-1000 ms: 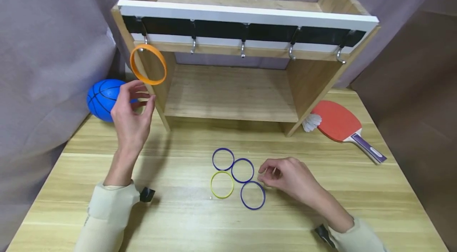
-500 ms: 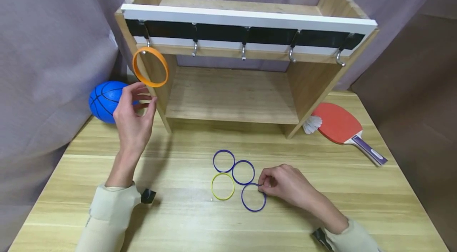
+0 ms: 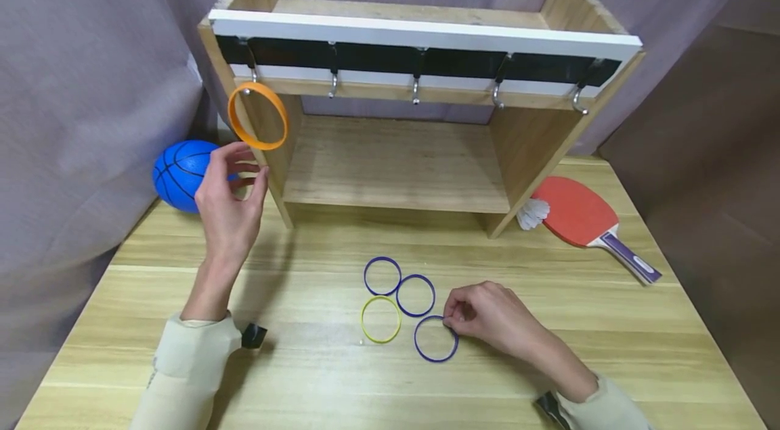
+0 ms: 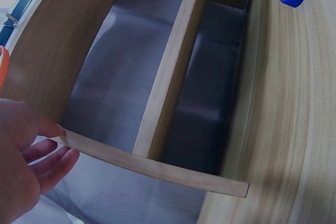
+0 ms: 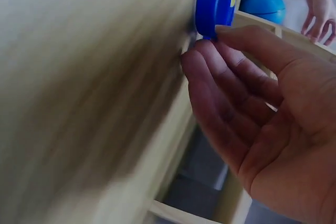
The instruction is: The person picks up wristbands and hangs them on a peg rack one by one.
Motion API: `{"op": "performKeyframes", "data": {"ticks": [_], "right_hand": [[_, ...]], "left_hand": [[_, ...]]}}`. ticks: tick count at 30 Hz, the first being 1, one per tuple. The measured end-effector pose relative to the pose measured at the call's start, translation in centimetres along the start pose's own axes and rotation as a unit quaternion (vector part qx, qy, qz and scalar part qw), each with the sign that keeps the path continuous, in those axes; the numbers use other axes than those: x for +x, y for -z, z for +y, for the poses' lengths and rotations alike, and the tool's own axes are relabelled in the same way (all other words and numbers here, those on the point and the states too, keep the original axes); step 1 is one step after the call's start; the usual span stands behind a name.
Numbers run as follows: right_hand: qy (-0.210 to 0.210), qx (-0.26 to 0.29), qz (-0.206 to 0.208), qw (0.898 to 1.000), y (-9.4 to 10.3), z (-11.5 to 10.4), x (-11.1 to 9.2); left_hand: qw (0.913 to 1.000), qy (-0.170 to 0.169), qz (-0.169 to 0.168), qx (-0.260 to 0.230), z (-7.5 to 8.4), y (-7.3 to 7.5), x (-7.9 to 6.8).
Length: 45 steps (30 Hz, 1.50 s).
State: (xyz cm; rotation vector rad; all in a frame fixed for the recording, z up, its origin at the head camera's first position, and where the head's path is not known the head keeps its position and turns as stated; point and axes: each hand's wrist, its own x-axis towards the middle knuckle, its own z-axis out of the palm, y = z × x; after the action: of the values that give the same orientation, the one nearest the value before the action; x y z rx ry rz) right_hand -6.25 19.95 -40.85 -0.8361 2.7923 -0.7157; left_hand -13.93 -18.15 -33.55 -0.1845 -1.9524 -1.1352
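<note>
My right hand (image 3: 490, 315) pinches the right edge of a blue wristband (image 3: 436, 361) on the table; in the right wrist view, thumb and fingertips meet at the band's edge. Close to it on the left lie two more blue wristbands (image 3: 416, 315) and a yellow wristband (image 3: 380, 342). An orange wristband (image 3: 262, 145) hangs from the leftmost hook (image 3: 253, 74) of the rack. Just below that band my left hand (image 3: 228, 213) is raised, fingers loosely bent, holding nothing. In the left wrist view its fingertips are right at the rack's side edge.
The wooden rack (image 3: 396, 159) stands at the back, with a row of several metal hooks along its white and black front strip. A blue ball (image 3: 183, 173) sits at its left. At its right are a shuttlecock (image 3: 533, 213) and a red table tennis bat (image 3: 575, 210).
My right hand has come down onto the nearest blue wristband, taken hold of its edge and shifted it slightly right, apart from the other bands. My left hand has stayed below the orange band.
</note>
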Motion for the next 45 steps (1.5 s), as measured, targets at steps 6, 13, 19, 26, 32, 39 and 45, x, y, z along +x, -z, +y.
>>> {"op": "performKeyframes", "data": {"ticks": [6,13,19,26,32,39,45], "right_hand": [[0.060,0.051,0.001,0.997,1.5,-1.7,0.6],[0.141,0.150,0.008,0.979,5.2,-5.3,3.8],[0.141,0.265,0.097,0.949,8.7,-9.5,7.8],[0.156,0.448,0.283,0.833,10.6,-14.0,11.9],[0.216,0.510,0.385,0.738,9.9,-14.7,15.1],[0.239,0.490,0.451,0.707,9.5,-15.1,16.4],[0.229,0.511,0.480,0.675,8.9,-15.5,17.2]], "left_hand": [[1.0000,-0.006,0.003,-0.002,1.2,0.3,0.1],[1.0000,0.005,0.006,0.000,0.8,0.3,0.1],[1.0000,0.002,0.004,-0.001,-1.2,0.0,0.1],[0.9999,0.007,0.003,-0.015,-2.1,-0.3,0.0],[0.9999,0.003,-0.003,-0.011,-2.1,-0.3,-0.1],[0.9997,-0.016,-0.014,0.007,-2.1,-0.1,-0.2],[0.9997,-0.017,-0.014,0.006,-2.0,-0.1,-0.2]]}}
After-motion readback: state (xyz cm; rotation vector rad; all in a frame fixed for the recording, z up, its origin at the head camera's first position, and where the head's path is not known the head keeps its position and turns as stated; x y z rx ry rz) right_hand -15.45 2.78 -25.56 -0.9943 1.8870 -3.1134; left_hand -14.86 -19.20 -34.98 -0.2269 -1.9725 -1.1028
